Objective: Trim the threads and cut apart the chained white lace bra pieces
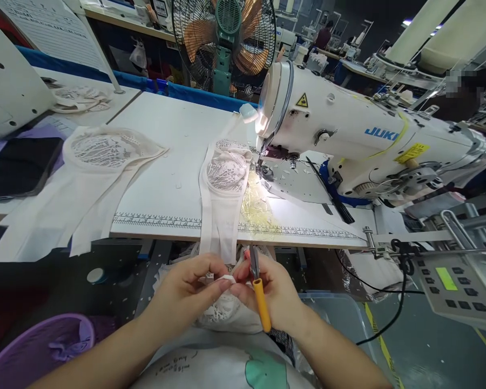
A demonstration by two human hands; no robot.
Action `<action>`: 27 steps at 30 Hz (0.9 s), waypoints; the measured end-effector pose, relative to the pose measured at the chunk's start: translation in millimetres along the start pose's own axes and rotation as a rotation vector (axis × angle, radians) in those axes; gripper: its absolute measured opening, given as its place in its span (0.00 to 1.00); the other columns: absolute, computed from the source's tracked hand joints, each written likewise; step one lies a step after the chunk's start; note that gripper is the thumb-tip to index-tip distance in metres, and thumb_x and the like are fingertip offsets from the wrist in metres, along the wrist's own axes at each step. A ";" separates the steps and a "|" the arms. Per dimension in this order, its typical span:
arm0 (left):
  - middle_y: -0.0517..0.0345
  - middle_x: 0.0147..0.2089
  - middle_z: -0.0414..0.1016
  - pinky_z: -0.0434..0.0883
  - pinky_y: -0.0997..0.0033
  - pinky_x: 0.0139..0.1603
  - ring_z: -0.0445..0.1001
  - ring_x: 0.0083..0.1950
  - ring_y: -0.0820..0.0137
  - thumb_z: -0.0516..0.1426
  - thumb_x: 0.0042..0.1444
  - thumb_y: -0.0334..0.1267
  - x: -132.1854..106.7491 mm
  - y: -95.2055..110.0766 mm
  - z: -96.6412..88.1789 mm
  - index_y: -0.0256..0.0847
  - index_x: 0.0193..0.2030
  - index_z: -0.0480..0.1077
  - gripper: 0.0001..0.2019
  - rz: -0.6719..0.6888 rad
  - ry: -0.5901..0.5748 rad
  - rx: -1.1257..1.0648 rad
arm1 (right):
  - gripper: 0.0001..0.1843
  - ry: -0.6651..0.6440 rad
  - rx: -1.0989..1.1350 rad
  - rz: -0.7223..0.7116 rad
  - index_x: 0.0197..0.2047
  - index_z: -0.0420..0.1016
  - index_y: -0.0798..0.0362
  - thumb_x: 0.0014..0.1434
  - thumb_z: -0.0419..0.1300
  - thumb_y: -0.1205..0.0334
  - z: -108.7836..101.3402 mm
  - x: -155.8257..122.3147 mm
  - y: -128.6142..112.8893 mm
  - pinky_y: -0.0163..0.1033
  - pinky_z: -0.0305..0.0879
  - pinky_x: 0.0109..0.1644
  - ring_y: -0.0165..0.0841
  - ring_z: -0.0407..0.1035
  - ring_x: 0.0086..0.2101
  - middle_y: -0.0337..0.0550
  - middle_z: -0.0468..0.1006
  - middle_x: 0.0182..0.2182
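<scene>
My left hand (198, 286) is closed in a pinch on a small white fabric strip (228, 279) in front of the table edge. The fingertips of my right hand (271, 286) meet it at the strip's other end. Tucked in the right hand is a pair of scissors (261, 302) with an orange-yellow handle, blades pointing away from me. Just beyond my hands, a cream lace bra (225, 178) lies on the table with its wing hanging toward me. More lace fabric (227, 313) rests on my lap under the hands, partly hidden.
A white sewing machine (332, 119) with a lit needle area stands at the right. Another bra piece (105, 156) and a dark phone-like slab (20, 167) lie left. A fan (227, 48) is behind, a purple basket (40, 346) low left, a control panel (449, 281) right.
</scene>
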State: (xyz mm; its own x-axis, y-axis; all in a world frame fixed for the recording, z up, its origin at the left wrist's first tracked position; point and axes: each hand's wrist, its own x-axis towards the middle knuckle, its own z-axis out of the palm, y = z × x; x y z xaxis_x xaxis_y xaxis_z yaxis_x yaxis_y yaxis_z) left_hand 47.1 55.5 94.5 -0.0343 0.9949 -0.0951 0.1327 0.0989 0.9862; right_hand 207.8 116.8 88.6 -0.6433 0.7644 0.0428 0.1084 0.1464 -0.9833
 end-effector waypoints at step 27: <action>0.54 0.33 0.69 0.68 0.73 0.30 0.70 0.34 0.68 0.57 0.51 0.30 12.6 0.9 -5.6 0.41 0.27 0.72 0.05 0.159 -0.018 -0.062 | 0.27 -0.158 -1.006 -0.128 0.19 0.50 0.50 0.48 0.61 0.42 -82.4 -9.4 -5.4 0.33 0.44 0.20 0.28 0.53 0.18 0.34 0.59 0.16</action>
State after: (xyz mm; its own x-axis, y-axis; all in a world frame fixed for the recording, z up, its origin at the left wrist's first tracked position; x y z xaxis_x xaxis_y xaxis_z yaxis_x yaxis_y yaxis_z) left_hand 41.3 68.1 95.0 -0.0003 0.9982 0.0605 0.0739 -0.0603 0.9954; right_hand 275.7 160.5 108.1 -0.7790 0.6256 0.0415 0.5707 0.7349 -0.3663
